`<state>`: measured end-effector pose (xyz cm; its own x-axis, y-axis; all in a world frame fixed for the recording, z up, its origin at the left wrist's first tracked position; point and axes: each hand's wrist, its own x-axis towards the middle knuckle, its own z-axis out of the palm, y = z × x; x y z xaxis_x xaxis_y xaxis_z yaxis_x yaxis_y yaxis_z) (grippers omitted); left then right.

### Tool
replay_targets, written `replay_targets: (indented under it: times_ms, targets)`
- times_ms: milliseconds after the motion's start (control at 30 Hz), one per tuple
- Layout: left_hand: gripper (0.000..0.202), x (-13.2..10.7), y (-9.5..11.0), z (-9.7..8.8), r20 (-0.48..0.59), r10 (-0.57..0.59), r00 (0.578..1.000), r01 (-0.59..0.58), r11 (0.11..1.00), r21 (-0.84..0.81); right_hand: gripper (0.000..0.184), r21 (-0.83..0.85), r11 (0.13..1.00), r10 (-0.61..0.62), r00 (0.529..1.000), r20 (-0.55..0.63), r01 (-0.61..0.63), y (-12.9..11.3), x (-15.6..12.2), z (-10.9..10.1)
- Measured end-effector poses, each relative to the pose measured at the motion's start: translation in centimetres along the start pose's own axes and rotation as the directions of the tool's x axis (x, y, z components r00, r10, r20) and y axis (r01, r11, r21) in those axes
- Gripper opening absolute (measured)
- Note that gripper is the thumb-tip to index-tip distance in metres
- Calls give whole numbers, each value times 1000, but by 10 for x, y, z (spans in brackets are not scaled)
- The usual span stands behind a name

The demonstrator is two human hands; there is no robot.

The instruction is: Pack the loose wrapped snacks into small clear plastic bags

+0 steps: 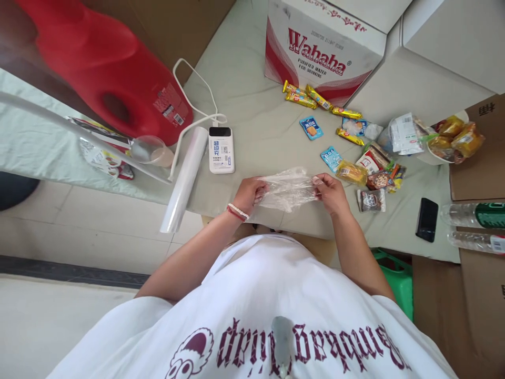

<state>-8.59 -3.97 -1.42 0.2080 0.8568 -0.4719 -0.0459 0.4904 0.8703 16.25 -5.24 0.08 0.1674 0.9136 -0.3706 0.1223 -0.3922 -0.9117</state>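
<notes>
A crumpled sheet of clear plastic film [289,190] is stretched between my two hands, just above the table's front edge. My left hand [250,193] pinches its left end, fingers closed, with a white and a red bracelet at the wrist. At the right end, my right hand [330,192] grips the film between thumb and fingers. Left of my left hand lie a white power bank [221,151] and a long roll of clear film [185,179], which juts past the table edge. Close to my right hand are a yellow-wrapped snack [351,172] and a blue packet [330,159].
A Wahaha water carton [315,58] stands at the back. Small yellow-wrapped bars [319,98] and several snack packets lie right of centre. A black phone [426,219] and plastic bottles [473,215] are far right. A big red jug [118,79] and white cable [197,120] occupy the left.
</notes>
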Motion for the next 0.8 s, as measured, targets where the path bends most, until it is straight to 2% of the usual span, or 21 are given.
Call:
replay_targets:
  times_ms: [167, 233, 300, 333, 367, 433, 467, 500, 533, 567, 600, 700, 800]
  targets:
    - [24, 10, 0, -19, 48, -38, 998, 37, 999, 26, 47, 178, 964, 178, 978, 109, -195, 10, 13, -11]
    - [22, 12, -2, -23, 44, -19, 999, 14, 996, 93, 47, 175, 965, 179, 979, 96, -193, 16, 14, -11]
    - [21, 12, -3, -24, 15, 62, 998, -64, 976, 207, 46, 87, 994, 64, 997, 34, -67, 19, 13, -10]
    - [30, 11, -3, -23, -2, 141, 990, -134, 944, 301, 46, 13, 999, -33, 999, 12, 33, 20, 11, -10]
    - [45, 10, -3, -22, -9, 235, 972, -211, 887, 411, 46, -67, 988, -140, 990, 7, 140, 20, 10, -10]
    - [73, 8, 0, -17, 30, 432, 901, -350, 684, 640, 40, -201, 927, -314, 948, 45, 316, 17, 9, -9]
    - [76, 7, 1, -14, 61, 504, 861, -392, 584, 711, 34, -240, 897, -365, 928, 69, 371, 15, 9, -9]
    - [68, 8, 3, -11, 78, 550, 831, -418, 527, 740, 28, -258, 877, -396, 914, 89, 405, 13, 9, -9]
    - [53, 9, 5, -9, 79, 578, 812, -435, 510, 742, 25, -260, 869, -408, 907, 102, 420, 12, 10, -9]
    - [39, 10, 7, -7, 63, 595, 802, -445, 523, 727, 25, -247, 874, -405, 908, 107, 419, 10, 11, -9]
    - [36, 13, 8, -5, 34, 601, 799, -447, 555, 702, 27, -216, 892, -384, 917, 104, 398, 10, 13, -9]
    - [54, 23, 9, -5, -101, 562, 821, -411, 704, 579, 36, -41, 972, -227, 972, 64, 230, 10, 17, -11]
    - [58, 33, 5, -6, -254, 415, 874, -320, 883, 343, 45, 132, 991, -45, 998, 40, 40, 13, 18, -12]
